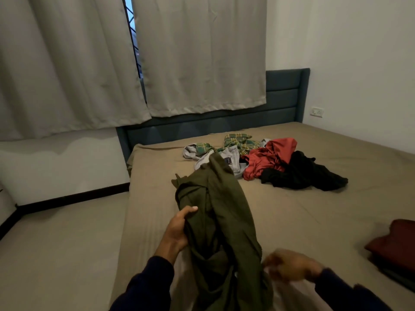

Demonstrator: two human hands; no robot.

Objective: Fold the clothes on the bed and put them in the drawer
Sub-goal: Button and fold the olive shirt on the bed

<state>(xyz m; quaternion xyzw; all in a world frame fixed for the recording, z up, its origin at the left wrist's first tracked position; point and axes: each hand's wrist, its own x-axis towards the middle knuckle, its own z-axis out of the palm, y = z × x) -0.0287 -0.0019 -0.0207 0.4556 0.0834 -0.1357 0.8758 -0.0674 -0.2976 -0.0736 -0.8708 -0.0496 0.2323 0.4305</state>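
We see the left hand (179, 227) curled round a bunched edge of an olive-green garment (220, 221), thumb on top, so its grip is closed on the cloth. The garment hangs and trails from that hand across the near part of the bed (314, 209), its far end reaching up toward the heap of unfolded clothes. The right hand (289, 265) is blurred at the garment's lower right edge; we cannot tell whether its grip is closed on the fabric or merely beside it. Both arms wear dark blue sleeves (146, 286). Farther up the bed lie a green plaid shirt (240, 141), a grey garment (231, 160), a red garment (267, 158) and a black garment (301, 173), overlapping in one loose pile. At the right edge a folded maroon stack (395, 245) rests on the bed, well apart from the pile. Grey curtains (197, 55) hang above a dark blue headboard (285, 95).
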